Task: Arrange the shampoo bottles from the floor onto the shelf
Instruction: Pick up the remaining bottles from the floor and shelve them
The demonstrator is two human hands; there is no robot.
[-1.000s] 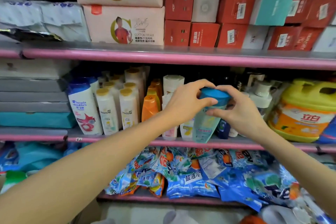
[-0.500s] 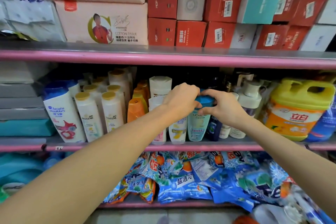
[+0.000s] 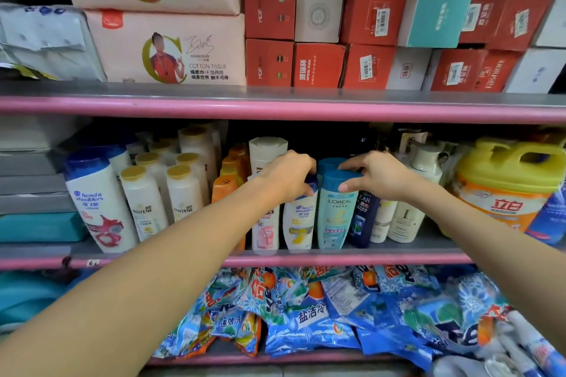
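The teal L'Oréal bottle (image 3: 334,211) is stood upright at the front of the middle shelf (image 3: 337,260), w/ its base on the board, squeezed between a white Head & Shoulders bottle (image 3: 298,220) on its left and a dark Clear bottle (image 3: 363,217) on its right. Its blue cap is pinched by the right hand (image 3: 376,176), thumb in front and fingers over the top, prob. so the label is kept facing out. The neighbouring white bottle's top is gripped by the left hand (image 3: 288,176), fingers curled, apparently to hold it aside and make room. The bottle looks seated; only release seems left.
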